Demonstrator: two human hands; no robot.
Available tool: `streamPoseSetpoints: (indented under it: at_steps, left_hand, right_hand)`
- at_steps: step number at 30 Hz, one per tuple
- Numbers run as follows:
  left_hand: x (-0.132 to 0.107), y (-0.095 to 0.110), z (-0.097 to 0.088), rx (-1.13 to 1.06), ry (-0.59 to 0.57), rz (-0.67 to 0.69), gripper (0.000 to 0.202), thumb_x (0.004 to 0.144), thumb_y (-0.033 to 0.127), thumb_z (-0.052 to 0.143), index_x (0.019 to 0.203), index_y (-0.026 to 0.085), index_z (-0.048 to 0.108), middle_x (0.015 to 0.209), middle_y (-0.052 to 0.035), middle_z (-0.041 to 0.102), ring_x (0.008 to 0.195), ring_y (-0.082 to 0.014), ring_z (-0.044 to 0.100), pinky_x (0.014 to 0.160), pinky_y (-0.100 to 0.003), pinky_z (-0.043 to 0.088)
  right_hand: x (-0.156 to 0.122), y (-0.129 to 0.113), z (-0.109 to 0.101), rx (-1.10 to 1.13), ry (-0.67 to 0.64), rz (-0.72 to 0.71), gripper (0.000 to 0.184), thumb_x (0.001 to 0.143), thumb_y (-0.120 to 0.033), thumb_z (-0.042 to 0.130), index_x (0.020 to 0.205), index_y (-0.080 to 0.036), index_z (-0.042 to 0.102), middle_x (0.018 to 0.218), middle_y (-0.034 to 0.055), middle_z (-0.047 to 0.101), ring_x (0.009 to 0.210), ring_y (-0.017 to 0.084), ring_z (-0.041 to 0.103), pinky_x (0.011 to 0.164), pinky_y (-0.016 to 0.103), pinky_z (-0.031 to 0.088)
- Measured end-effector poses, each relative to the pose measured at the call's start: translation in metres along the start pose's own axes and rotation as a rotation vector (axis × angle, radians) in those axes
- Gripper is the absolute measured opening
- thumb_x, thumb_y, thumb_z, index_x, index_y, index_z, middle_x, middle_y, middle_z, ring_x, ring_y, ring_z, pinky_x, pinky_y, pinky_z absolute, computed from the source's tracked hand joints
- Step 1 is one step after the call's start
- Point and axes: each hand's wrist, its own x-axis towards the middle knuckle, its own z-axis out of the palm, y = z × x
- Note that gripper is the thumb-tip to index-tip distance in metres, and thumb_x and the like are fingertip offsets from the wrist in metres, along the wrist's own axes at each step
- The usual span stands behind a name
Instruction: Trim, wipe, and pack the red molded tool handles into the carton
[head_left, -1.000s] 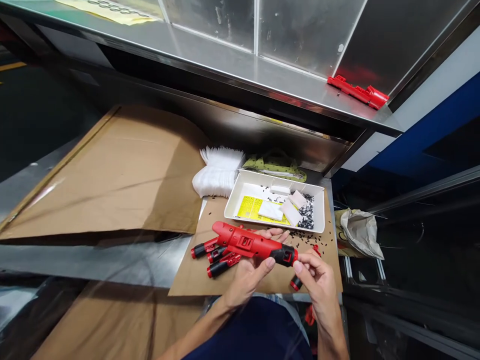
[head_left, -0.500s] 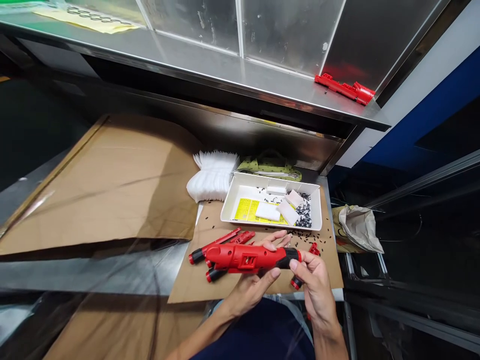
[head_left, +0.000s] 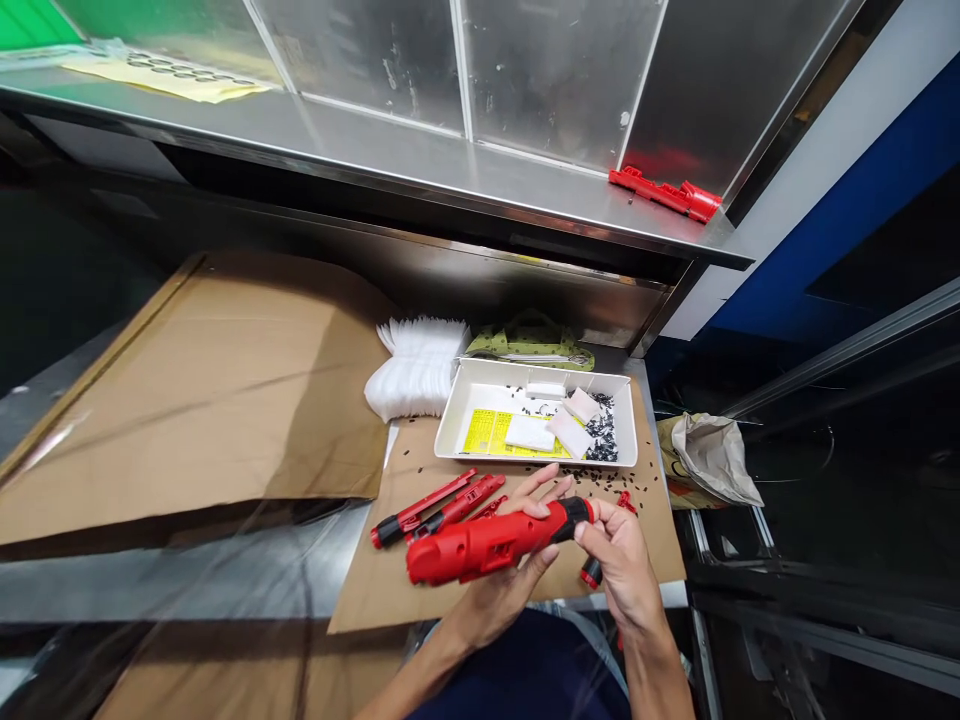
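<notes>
While the left hand (head_left: 510,585) cups the red tool (head_left: 487,540) from below with its thumb over the body, the right hand (head_left: 622,555) pinches its black tip. Tool is held above the cardboard sheet (head_left: 390,590), just in front of the white tray (head_left: 448,425). Yellow label (head_left: 487,432) in the tray: print too small to read. No brand legible on tool. Versus half a second ago: tool was level, its left end now tilted down.

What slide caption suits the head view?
Left hand cradles a red tool body; right hand pinches its black tip, above cardboard near a white tray.
</notes>
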Motion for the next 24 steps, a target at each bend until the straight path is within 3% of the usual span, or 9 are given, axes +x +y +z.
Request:
streamPoseSetpoints:
  at_steps: [4, 7, 10, 13, 15, 20, 24]
  left_hand:
    - [-0.001, 0.012, 0.010, 0.085, -0.045, 0.140, 0.015, 0.077, 0.016, 0.075, 0.082, 0.030, 0.071, 0.137, -0.0025, 0.061, 0.138, -0.0331, 0.044, 0.118, -0.050, 0.032]
    - [0.000, 0.013, 0.009, 0.106, -0.101, 0.088, 0.015, 0.079, 0.016, 0.073, 0.087, 0.029, 0.071, 0.141, -0.0021, 0.058, 0.134, -0.0324, 0.050, 0.117, -0.050, 0.034]
    - [0.007, 0.006, 0.002, 0.040, -0.056, -0.012, 0.023, 0.074, 0.020, 0.079, 0.093, 0.029, 0.070, 0.141, -0.0038, 0.058, 0.140, -0.0348, 0.043, 0.118, -0.050, 0.034]
    - [0.014, 0.001, -0.005, -0.136, -0.047, -0.107, 0.036, 0.072, 0.031, 0.083, 0.104, 0.027, 0.067, 0.142, -0.0077, 0.058, 0.142, -0.0376, 0.038, 0.117, -0.051, 0.034]
    - [0.018, -0.001, -0.008, -0.293, -0.070, -0.123, 0.045, 0.075, 0.038, 0.081, 0.115, 0.026, 0.064, 0.145, -0.0097, 0.055, 0.143, -0.0381, 0.036, 0.117, -0.053, 0.033]
    - [0.019, -0.002, -0.013, -0.511, -0.121, -0.161, 0.059, 0.079, 0.032, 0.079, 0.132, 0.026, 0.053, 0.156, -0.0153, 0.040, 0.144, -0.0378, 0.034, 0.118, -0.056, 0.028]
    - [0.019, -0.002, -0.012, -0.490, -0.126, -0.154, 0.060, 0.079, 0.033, 0.079, 0.132, 0.026, 0.053, 0.156, -0.0146, 0.040, 0.144, -0.0372, 0.033, 0.119, -0.056, 0.028]
  right_hand:
    - [0.003, 0.001, -0.001, -0.031, 0.010, -0.005, 0.033, 0.065, -0.047, 0.077, 0.062, -0.020, 0.059, 0.058, -0.0048, 0.047, 0.056, 0.010, 0.037, 0.056, 0.022, 0.034]
    - [0.002, 0.000, -0.006, -0.067, 0.007, -0.005, 0.034, 0.068, -0.050, 0.075, 0.065, -0.019, 0.061, 0.061, -0.0038, 0.048, 0.058, 0.010, 0.038, 0.056, 0.022, 0.035]
    - [-0.001, -0.001, -0.018, -0.180, 0.011, -0.025, 0.033, 0.072, -0.051, 0.074, 0.076, -0.019, 0.067, 0.066, -0.0033, 0.047, 0.061, 0.011, 0.040, 0.057, 0.022, 0.036]
    - [-0.005, -0.001, -0.030, -0.327, 0.027, -0.089, 0.033, 0.074, -0.050, 0.073, 0.088, -0.019, 0.071, 0.073, -0.0020, 0.048, 0.065, 0.012, 0.043, 0.059, 0.023, 0.039]
    - [-0.009, -0.003, -0.032, -0.394, 0.079, -0.155, 0.030, 0.078, -0.048, 0.071, 0.082, -0.019, 0.070, 0.073, -0.0021, 0.047, 0.064, 0.012, 0.043, 0.059, 0.023, 0.038]
    - [-0.018, -0.011, -0.018, -0.430, 0.209, -0.269, 0.037, 0.087, -0.051, 0.063, 0.066, -0.020, 0.064, 0.068, -0.0016, 0.045, 0.062, 0.013, 0.041, 0.056, 0.025, 0.036]
    - [-0.020, -0.010, -0.005, -0.354, 0.154, -0.220, 0.038, 0.084, -0.058, 0.063, 0.079, -0.021, 0.073, 0.077, 0.0009, 0.050, 0.062, 0.013, 0.044, 0.055, 0.025, 0.040]
